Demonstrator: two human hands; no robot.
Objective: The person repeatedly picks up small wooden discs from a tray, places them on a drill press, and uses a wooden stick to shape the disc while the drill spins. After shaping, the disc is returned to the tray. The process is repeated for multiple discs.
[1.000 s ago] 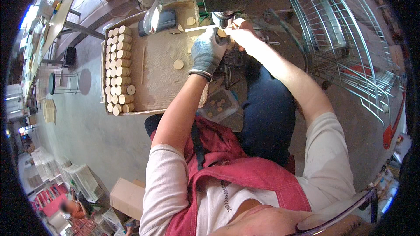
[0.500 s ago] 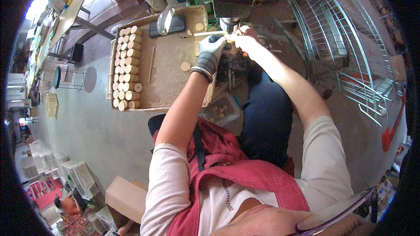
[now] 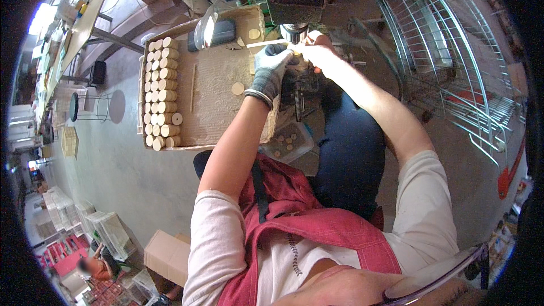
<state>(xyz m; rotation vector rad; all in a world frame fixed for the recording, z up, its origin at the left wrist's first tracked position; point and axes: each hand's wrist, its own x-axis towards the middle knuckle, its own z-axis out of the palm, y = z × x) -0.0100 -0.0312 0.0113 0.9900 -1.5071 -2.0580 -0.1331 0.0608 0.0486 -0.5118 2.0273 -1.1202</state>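
Under the metal chuck [image 3: 294, 32] of a drill press, both my hands meet at a small pale wooden piece [image 3: 295, 50], mostly covered by fingers. My left hand [image 3: 268, 67], in a grey glove with a dark cuff, is closed at the piece from the left. From the right, my bare right hand [image 3: 319, 51] is closed at it, its fingers bent just below the chuck. A light wooden strip [image 3: 266, 43] lies beside the left fingers. Left of the hands, a shallow cardboard tray [image 3: 212, 119] holds stacked rows of round wooden discs [image 3: 168, 84] and a loose disc [image 3: 238, 88].
A black flat case [image 3: 218, 33] and a clear lamp-like shade [image 3: 205, 31] are at the tray's far end. Below the tray's right side sits a plastic tub [image 3: 303, 150] with several discs. Wire racks [image 3: 453, 51] stand right; a stool [image 3: 75, 106] and carton [image 3: 167, 256] are left.
The whole view has shifted slightly. My hands stay together below the chuck, with little visible change in their grip.
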